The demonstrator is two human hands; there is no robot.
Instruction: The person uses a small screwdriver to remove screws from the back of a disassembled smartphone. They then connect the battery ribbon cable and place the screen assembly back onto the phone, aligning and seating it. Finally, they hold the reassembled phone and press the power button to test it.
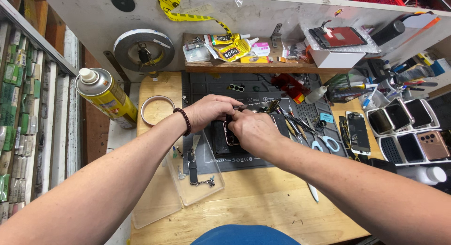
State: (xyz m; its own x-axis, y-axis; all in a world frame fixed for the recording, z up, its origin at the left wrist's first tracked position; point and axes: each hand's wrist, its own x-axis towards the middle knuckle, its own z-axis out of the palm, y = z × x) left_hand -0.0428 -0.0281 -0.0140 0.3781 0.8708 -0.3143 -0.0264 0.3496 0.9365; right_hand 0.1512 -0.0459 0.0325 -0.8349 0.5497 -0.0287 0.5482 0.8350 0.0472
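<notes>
I have my left hand (210,111) and right hand (253,130) both closed on the opened phone (230,134) lying on the dark mat (244,158) on the table (244,202); circuit board (193,167) already out in a clear tray (206,186), reassembly undone.

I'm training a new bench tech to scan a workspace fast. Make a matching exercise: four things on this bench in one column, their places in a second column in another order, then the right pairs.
Things
1. yellow spray can
2. scissors with light blue handles
3. glue tubes
4. clear plastic tray

Places
A. on the wooden shelf at the back
B. at the bench's left edge, leaning
C. at the near left of the dark work mat
D. on the mat, right of the right hand

Pairs: 1-B, 2-D, 3-A, 4-C
</notes>
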